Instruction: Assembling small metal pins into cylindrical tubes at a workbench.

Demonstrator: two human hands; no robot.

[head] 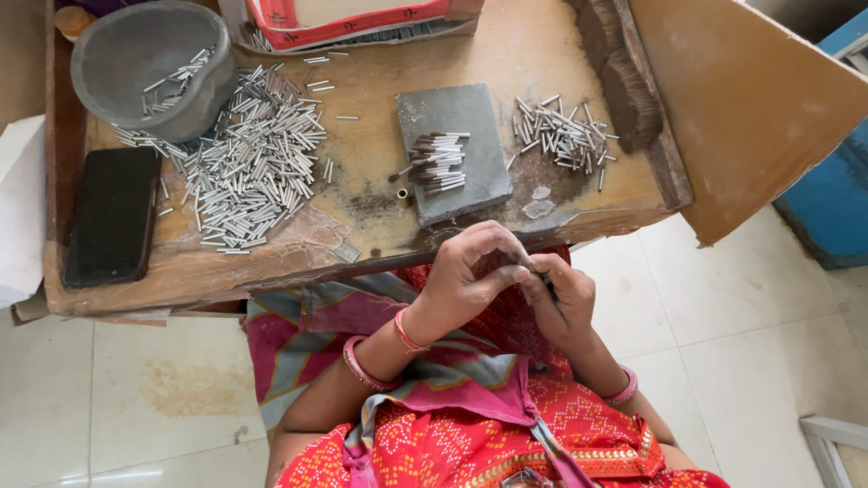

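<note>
The left hand [466, 271] and right hand [561, 298] meet above the lap, just off the near edge of the tray [362, 248]. Both hands pinch one small dark piece [545, 278] between their fingertips; it is mostly hidden, so its shape cannot be told. The left fingers curl over from above, the right fingers close on it from below, and the two hands touch at the tips. Pink bangles [366, 370] sit on the left forearm. Past the hands, on the tray, a grey slab [470, 172] lies flat, bearing a small stack of dark-tipped tubes [437, 163]. A tiny brass ring [402, 192] rests just beside the slab's left edge. Right of the slab a loose cluster of silver tubes [562, 136] is scattered near a dark heap [624, 81] along the tray's right wall. Left of the slab spreads a large pile of tubes [249, 163], reaching toward a black phone [113, 215] that lies flat at the tray's left side. At the far left corner sits a grey bowl [117, 45] holding a few more tubes. A red-and-white box [353, 20] stands at the far edge.
</note>
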